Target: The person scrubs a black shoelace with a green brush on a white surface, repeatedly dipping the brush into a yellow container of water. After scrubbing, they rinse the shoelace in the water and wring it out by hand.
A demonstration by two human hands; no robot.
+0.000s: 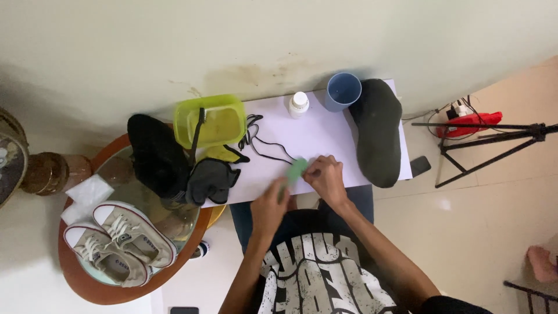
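**Both hands working a small green piece at the near edge of the white board**

The person is sitting with a white board [325, 139] across the lap and holding a small green piece [296, 170], soft-looking, maybe a cloth or sponge; its kind is too small to tell. The left hand [271, 204] is gripping its lower end, fingers closed around it. The right hand [326, 177] is pinching its upper right side, fingertips narrow and pressed on the material.

Judgement on technique: the piece is being held just above the board's near edge, so keeping it over the board rather than past the edge would be catching anything that slips. Holding both ends lightly taut, with the right fingertips doing the fine work and the left only steadying, looks like the cleaner way.

Position: the green piece is lying between the two hands, touching both, near the middle of the board's near edge. Its top tip is showing free above the right fingertips.

Around it: black laces [264, 142] are trailing just left of it. A dark sock [379, 131] is covering the right end. A blue cup [343, 91] and a white bottle [299, 104] are standing at the far edge. A yellow-green tub [210, 120] is sitting at the far left corner. A pair of pale sneakers [119, 241] is resting on a round glass table [116, 288], well apart to the left.
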